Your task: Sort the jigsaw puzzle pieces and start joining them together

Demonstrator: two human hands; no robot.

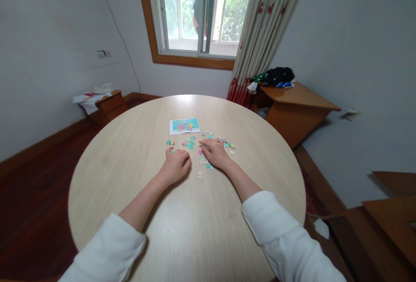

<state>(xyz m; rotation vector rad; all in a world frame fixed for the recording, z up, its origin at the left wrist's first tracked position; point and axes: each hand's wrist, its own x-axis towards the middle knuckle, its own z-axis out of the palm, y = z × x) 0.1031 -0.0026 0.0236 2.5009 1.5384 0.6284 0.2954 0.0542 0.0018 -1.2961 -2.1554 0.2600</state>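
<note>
Over the tabletop left of the middle, my left hand (177,163) rests with its fingers curled. A small teal puzzle piece (172,152) peeks out at its fingertips, and the fingers close on it. My right hand (214,151) reaches in among the loose pieces, its thumb and fingers bent together at a pale puzzle piece (199,144); part of the grip is hidden. Teal and pink pieces (189,144) lie between the hands. More pieces (208,165) lie below the right hand, and others (229,145) to its right. Beyond them is a picture sheet (184,126) with cartoon figures.
The round wooden table (130,152) fills the middle. A lone pale puzzle piece (200,175) sits nearer to me. A wooden cabinet (295,97) with dark clothes (279,76) stands at the right, by a curtain (263,26). Another small cabinet (112,106) is at the left.
</note>
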